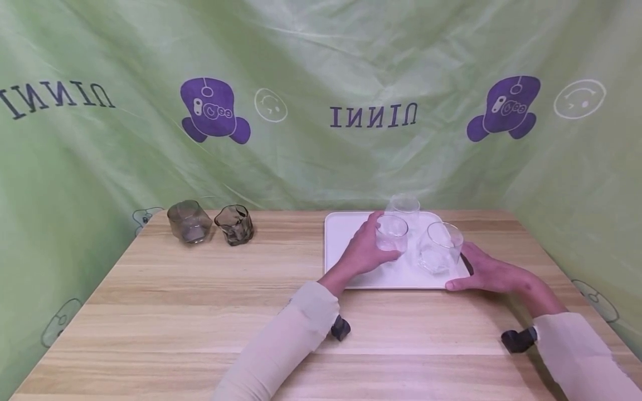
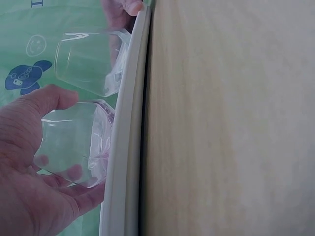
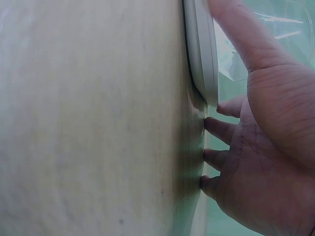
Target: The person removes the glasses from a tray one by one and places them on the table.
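Observation:
A white tray [image 1: 346, 273] lies on the wooden table with three clear glasses on it. My left hand [image 1: 362, 252] grips the left clear glass [image 1: 393, 236], thumb on its near side and fingers round its far side; the base sits close over the tray in the left wrist view. Another clear glass [image 1: 441, 249] stands at the tray's right, and a third clear glass [image 1: 405, 204] is behind. At the tray's near right corner is my right hand [image 1: 494, 274], its thumb [image 3: 241, 27] along the rim and its other fingertips resting on the table.
Two grey smoked tumblers stand at the back left of the table, a wider glass [image 1: 189, 223] and a wavy-sided glass [image 1: 236, 225]. A green printed curtain [image 1: 301, 156] hangs behind the table's far edge and along both sides.

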A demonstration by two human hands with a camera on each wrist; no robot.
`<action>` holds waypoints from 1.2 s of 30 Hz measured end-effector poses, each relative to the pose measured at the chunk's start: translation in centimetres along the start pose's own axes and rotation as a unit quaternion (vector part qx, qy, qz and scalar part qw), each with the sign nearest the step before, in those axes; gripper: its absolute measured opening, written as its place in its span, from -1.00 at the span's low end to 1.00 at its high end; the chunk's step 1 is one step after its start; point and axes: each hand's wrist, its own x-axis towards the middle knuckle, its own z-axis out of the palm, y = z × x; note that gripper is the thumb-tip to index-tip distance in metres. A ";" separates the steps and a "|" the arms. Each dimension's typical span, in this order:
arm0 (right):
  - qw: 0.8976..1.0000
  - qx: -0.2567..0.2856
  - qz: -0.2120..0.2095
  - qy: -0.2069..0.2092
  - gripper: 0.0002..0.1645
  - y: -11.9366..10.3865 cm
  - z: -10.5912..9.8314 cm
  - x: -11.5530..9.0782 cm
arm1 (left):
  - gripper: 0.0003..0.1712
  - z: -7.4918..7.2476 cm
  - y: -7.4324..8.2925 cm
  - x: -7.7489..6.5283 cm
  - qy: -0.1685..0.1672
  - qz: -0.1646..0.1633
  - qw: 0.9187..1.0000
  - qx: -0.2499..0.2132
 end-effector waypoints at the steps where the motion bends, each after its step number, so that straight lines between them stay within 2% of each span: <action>1: 1.000 0.001 0.000 0.000 0.39 0.0 0.0 0.0 | 0.14 0.0 0.0 0.0 0.001 -0.001 1.000 0.002; 13: 1.000 0.001 -0.001 0.000 0.41 0.0 0.0 0.2 | 0.09 -0.2 0.2 -0.1 -0.006 -0.007 1.000 0.014; 20: 1.000 0.002 0.004 -0.002 0.43 0.1 0.0 0.2 | 0.06 -0.5 0.0 0.0 0.013 -0.001 1.000 0.000; 28: 1.000 0.001 0.005 -0.002 0.44 0.0 -0.1 0.2 | 0.09 -2.3 -0.1 -0.3 0.024 0.020 1.000 0.003; 36: 1.000 -0.001 0.002 -0.002 0.44 0.0 0.1 0.0 | 0.09 -4.6 -0.9 -1.4 0.035 0.005 0.999 -0.022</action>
